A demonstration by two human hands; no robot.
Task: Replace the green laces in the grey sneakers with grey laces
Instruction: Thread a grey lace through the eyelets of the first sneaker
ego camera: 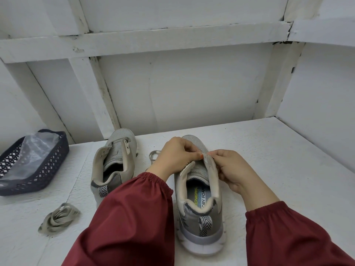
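Grey mesh sneakers stand side by side on the white worktop (269,150), heels toward me: the left sneaker (115,150) and the right sneaker (194,235).

Far left sits a dark blue lattice plastic basket (48,169) with a crumpled clear plastic bag (36,150) inside. Nearer me, in front of the basket, lies a loose bundle of flat greyish-khaki laces (58,217).

Next comes the left sneaker, untouched, with its eyelet flaps spread open. Between the two shoes, near their toes, a loop of flat pale lace (153,155) rests on the worktop, partly hidden behind my hand.

My left grip (176,158) reaches across from a dark red sleeve (134,208). Its fingers are curled, and its thumb and fingertip are clamped on the front end of the right sneaker's right eyelet flap. My right grip (234,169) meets it from the other side, pinched on the same spot. Whether a lace tip sits between my fingers I cannot tell.
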